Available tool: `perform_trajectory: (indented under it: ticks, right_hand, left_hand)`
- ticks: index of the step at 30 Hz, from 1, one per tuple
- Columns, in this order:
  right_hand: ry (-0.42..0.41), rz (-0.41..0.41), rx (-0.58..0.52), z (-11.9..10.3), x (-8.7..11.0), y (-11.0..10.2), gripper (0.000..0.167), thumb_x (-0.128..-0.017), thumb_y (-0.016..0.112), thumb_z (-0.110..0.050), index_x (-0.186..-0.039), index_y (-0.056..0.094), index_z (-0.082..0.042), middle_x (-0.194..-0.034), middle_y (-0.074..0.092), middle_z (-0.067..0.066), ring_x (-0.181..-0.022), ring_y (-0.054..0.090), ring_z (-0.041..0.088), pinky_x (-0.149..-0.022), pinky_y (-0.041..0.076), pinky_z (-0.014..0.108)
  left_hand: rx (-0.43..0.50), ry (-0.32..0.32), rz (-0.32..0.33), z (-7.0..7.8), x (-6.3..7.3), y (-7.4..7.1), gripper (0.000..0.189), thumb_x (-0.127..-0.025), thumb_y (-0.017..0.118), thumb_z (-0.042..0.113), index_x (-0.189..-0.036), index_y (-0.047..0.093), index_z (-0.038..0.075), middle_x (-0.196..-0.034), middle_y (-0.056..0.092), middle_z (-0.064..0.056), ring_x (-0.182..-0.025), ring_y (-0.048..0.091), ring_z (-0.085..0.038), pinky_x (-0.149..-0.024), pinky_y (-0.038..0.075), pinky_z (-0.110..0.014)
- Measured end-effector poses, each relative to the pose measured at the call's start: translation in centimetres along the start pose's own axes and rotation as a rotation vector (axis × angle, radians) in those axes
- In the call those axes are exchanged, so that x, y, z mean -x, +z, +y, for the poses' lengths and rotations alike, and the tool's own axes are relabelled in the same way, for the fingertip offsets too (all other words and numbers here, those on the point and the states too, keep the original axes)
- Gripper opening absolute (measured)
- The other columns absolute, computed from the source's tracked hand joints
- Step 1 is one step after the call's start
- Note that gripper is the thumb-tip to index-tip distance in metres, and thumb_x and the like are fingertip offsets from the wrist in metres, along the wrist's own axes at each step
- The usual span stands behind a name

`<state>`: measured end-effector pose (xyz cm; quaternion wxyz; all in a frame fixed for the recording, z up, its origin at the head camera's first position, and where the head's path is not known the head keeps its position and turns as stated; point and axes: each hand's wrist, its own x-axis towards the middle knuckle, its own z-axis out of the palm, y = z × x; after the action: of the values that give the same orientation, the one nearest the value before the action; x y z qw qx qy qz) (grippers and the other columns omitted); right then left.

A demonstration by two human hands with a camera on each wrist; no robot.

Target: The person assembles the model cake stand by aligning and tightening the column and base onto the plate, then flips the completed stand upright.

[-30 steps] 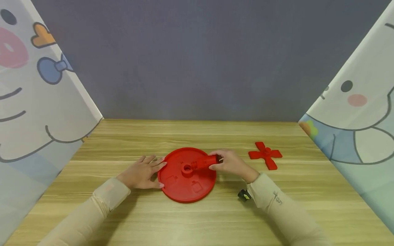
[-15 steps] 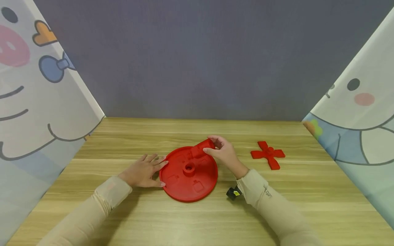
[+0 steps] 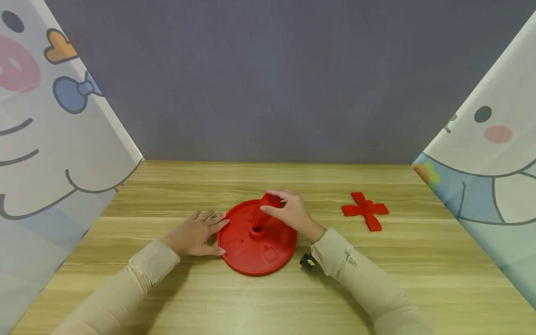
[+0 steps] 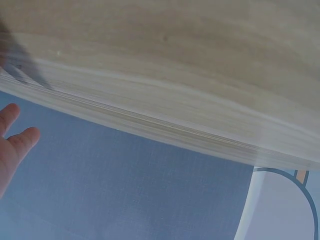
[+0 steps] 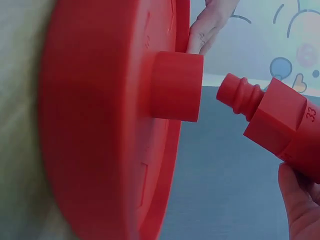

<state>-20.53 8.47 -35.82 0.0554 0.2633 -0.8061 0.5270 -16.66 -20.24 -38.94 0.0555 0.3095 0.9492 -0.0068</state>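
Note:
A round red disc (image 3: 240, 260) with a raised rim lies on the table, and a hollow round hub (image 5: 177, 86) stands up from its middle. My left hand (image 3: 190, 236) rests at the disc's left rim with its fingers spread; the left wrist view catches only a few fingers at its edge. With my right hand (image 3: 295, 215) I hold a red post-like piece (image 5: 280, 120), tilted, over the disc. Its ribbed narrow end (image 5: 241, 95) points towards the hub and stays apart from it in the right wrist view. Part of the piece is hidden behind my fingers.
A red four-armed cross piece (image 3: 365, 210) with a round knob lies to the right on the wooden table (image 3: 234, 302). A small black device (image 3: 309, 262) sits by my right sleeve. A grey panel (image 3: 268, 83) stands behind, with cartoon-printed panels on both sides.
My right hand has moved left, turning the red post piece from lying nearly flat to a steeper tilt above the hub. My left hand stays at the disc's rim.

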Motion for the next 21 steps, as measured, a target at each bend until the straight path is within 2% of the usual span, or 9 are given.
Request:
perform_trajectory:
  ticks: [13, 21]
  right_hand:
    - [-0.059, -0.039, 0.072, -0.31, -0.25, 0.05, 0.041, -0.079, 0.079, -0.014, -0.117, 0.068, 0.0, -0.101, 0.067, 0.008, -0.087, 0.061, 0.018, -0.076, 0.054, 0.028]
    - [-0.099, -0.058, 0.12, 0.11, -0.24, 0.21, 0.042, -0.078, 0.08, -0.015, -0.115, 0.068, 0.002, -0.099, 0.066, 0.008, -0.082, 0.059, 0.016, -0.07, 0.053, 0.024]
  left_hand:
    - [-0.015, -0.003, 0.005, 0.09, 0.0, -0.23, 0.09, -0.082, 0.048, 0.074, -0.145, 0.044, 0.01, -0.149, 0.04, -0.011, -0.136, 0.031, -0.041, -0.106, 0.027, -0.062]
    - [-0.006, -0.01, -0.003, 0.17, -0.01, -0.2, 0.089, -0.082, 0.049, 0.073, -0.145, 0.043, 0.01, -0.15, 0.039, -0.011, -0.137, 0.03, -0.041, -0.107, 0.025, -0.062]
